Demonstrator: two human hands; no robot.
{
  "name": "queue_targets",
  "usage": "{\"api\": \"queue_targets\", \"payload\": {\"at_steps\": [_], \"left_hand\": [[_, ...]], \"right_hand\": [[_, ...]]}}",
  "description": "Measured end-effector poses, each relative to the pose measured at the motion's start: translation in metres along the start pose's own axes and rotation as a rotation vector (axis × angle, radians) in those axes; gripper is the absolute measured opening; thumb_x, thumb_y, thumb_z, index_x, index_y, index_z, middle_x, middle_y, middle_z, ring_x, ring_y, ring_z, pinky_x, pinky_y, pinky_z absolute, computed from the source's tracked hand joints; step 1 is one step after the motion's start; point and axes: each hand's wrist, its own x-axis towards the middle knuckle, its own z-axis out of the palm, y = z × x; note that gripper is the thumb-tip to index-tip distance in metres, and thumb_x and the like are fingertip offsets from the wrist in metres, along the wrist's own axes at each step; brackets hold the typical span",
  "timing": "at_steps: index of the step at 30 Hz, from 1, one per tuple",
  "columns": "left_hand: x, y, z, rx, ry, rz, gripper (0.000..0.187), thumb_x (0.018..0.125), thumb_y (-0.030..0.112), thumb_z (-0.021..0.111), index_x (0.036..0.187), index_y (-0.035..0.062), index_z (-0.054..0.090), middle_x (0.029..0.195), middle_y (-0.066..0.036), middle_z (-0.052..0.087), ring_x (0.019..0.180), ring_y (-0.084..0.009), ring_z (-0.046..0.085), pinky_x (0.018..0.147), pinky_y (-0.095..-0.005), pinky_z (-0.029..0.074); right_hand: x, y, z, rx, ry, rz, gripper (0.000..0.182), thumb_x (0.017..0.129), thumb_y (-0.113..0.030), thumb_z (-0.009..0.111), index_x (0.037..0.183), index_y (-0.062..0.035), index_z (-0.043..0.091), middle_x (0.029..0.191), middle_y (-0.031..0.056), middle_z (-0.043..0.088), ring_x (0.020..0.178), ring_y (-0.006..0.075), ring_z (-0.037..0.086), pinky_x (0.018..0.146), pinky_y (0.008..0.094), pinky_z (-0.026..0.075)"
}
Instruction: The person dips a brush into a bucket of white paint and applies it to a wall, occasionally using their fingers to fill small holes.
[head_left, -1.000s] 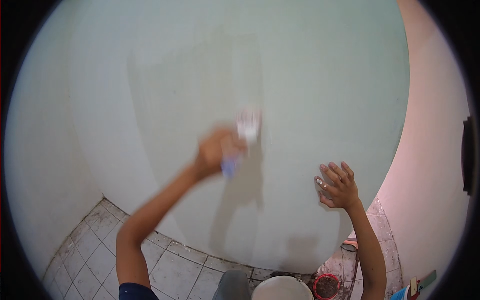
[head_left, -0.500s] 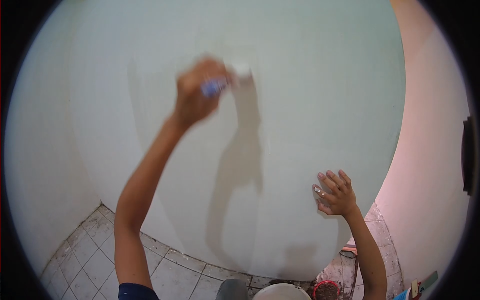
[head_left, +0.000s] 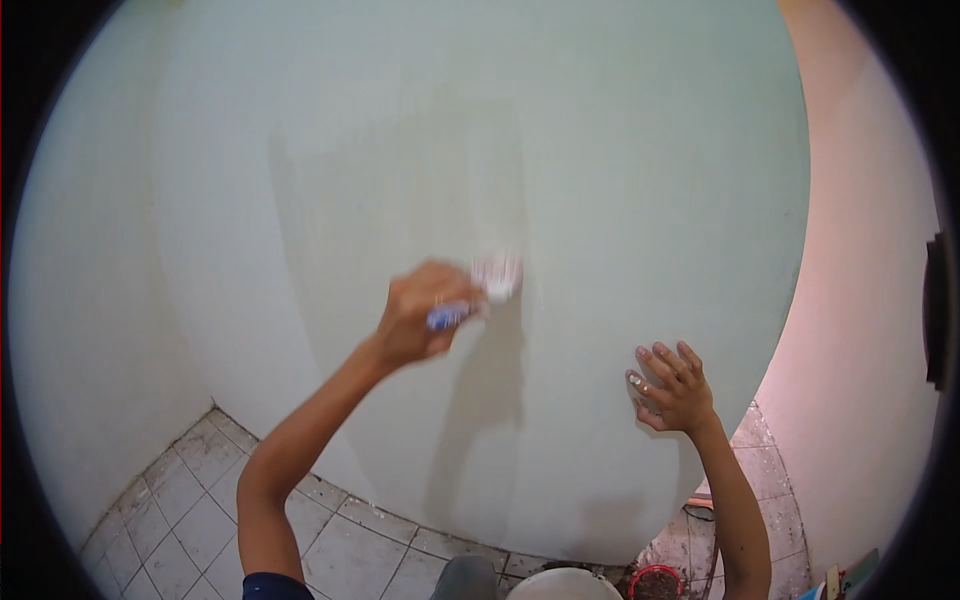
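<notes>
My left hand [head_left: 418, 313] grips a paintbrush [head_left: 478, 291] with a blue handle and white bristles, and the bristles press against the pale green wall [head_left: 620, 150] at mid height. My right hand [head_left: 673, 386] rests flat on the same wall lower to the right, fingers spread, holding nothing. A darker, wet-looking patch of paint [head_left: 400, 200] runs up the wall above the brush.
A white bucket [head_left: 565, 585] stands at the wall's foot, with a small red-rimmed container [head_left: 655, 582] beside it. Dirty white floor tiles [head_left: 190, 500] lie at lower left. A pink wall [head_left: 860, 300] meets the green one on the right.
My left hand went up the wall with the brush and has come back down to mid height. My right hand has stayed on the wall.
</notes>
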Motion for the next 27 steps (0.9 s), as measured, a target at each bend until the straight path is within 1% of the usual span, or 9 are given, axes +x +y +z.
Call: {"api": "queue_targets", "payload": {"at_steps": [3, 5, 7, 10, 13, 17, 21, 24, 27], "left_hand": [[0.027, 0.018, -0.025, -0.012, -0.04, 0.094, 0.015, 0.068, 0.002, 0.079, 0.079, 0.0075, 0.07, 0.075, -0.008, 0.065, 0.073, -0.028, 0.063, 0.064, -0.0369, 0.052], [0.07, -0.012, -0.039, 0.163, 0.162, 0.276, 0.014, 0.071, 0.003, 0.079, 0.081, 0.0054, 0.07, 0.077, -0.009, 0.067, 0.071, -0.0266, 0.063, 0.064, -0.035, 0.051], [0.115, -0.022, -0.052, 0.212, 0.293, 0.128, 0.013, 0.072, 0.002, 0.078, 0.083, 0.0044, 0.071, 0.08, -0.009, 0.07, 0.07, -0.0255, 0.064, 0.064, -0.0334, 0.051], [0.151, -0.043, -0.041, 0.182, 0.422, 0.238, 0.011, 0.074, 0.0, 0.075, 0.083, 0.0041, 0.071, 0.081, -0.008, 0.071, 0.071, -0.0249, 0.066, 0.066, -0.0329, 0.052], [0.101, -0.049, -0.004, 0.284, 0.292, 0.256, 0.022, 0.063, -0.005, 0.068, 0.08, 0.0092, 0.069, 0.078, -0.009, 0.066, 0.074, -0.0279, 0.063, 0.064, -0.0359, 0.051], [0.021, 0.019, -0.001, 0.021, -0.099, 0.122, 0.019, 0.066, 0.002, 0.078, 0.083, 0.0069, 0.073, 0.082, -0.011, 0.07, 0.077, -0.0283, 0.066, 0.069, -0.036, 0.053], [0.055, 0.013, -0.016, 0.014, 0.076, 0.263, 0.031, 0.055, 0.0, 0.069, 0.085, 0.0089, 0.071, 0.079, -0.009, 0.067, 0.078, -0.0276, 0.064, 0.071, -0.0408, 0.049], [0.122, -0.021, -0.036, 0.282, 0.304, 0.293, 0.016, 0.069, 0.0, 0.076, 0.081, 0.0094, 0.071, 0.081, -0.007, 0.068, 0.074, -0.0272, 0.062, 0.066, -0.0349, 0.047], [0.146, -0.041, -0.034, 0.294, 0.341, 0.298, 0.016, 0.071, 0.001, 0.076, 0.084, 0.0092, 0.071, 0.084, -0.007, 0.07, 0.076, -0.0279, 0.063, 0.068, -0.0346, 0.05]], "right_hand": [[0.002, 0.002, 0.001, -0.018, 0.009, 0.0, 0.037, 0.072, -0.036, 0.065, 0.109, -0.0297, 0.063, 0.142, -0.0016, 0.05, 0.136, 0.0209, 0.039, 0.119, 0.0472, 0.023], [0.0, 0.001, -0.001, -0.011, -0.001, -0.003, 0.036, 0.072, -0.036, 0.065, 0.108, -0.0295, 0.064, 0.142, -0.0015, 0.05, 0.136, 0.0209, 0.039, 0.119, 0.0473, 0.023], [0.001, 0.0, -0.001, 0.003, 0.005, 0.003, 0.036, 0.073, -0.036, 0.065, 0.108, -0.0294, 0.064, 0.142, -0.0014, 0.05, 0.137, 0.0209, 0.039, 0.119, 0.0474, 0.023], [0.0, 0.001, 0.001, 0.011, 0.004, 0.006, 0.037, 0.073, -0.036, 0.065, 0.109, -0.0294, 0.064, 0.141, -0.0012, 0.051, 0.136, 0.0207, 0.039, 0.119, 0.0473, 0.023], [0.0, 0.0, 0.0, -0.006, 0.003, 0.001, 0.037, 0.073, -0.036, 0.064, 0.11, -0.0295, 0.064, 0.141, -0.0013, 0.051, 0.136, 0.0208, 0.039, 0.118, 0.0472, 0.023], [-0.001, 0.002, 0.0, -0.018, 0.011, -0.015, 0.038, 0.073, -0.038, 0.064, 0.11, -0.0294, 0.064, 0.142, -0.0011, 0.051, 0.137, 0.0214, 0.038, 0.118, 0.0477, 0.024], [-0.001, 0.002, 0.0, -0.034, 0.0, -0.023, 0.039, 0.073, -0.04, 0.063, 0.111, -0.0297, 0.064, 0.142, -0.0009, 0.051, 0.137, 0.0213, 0.039, 0.118, 0.0476, 0.024], [0.0, 0.001, 0.001, -0.011, -0.011, -0.008, 0.039, 0.073, -0.04, 0.063, 0.111, -0.03, 0.063, 0.142, -0.0012, 0.05, 0.136, 0.0212, 0.039, 0.118, 0.0473, 0.023], [0.0, 0.002, 0.001, -0.004, -0.012, -0.004, 0.039, 0.073, -0.039, 0.063, 0.111, -0.03, 0.063, 0.142, -0.0013, 0.05, 0.136, 0.0209, 0.04, 0.118, 0.0472, 0.023]]}}
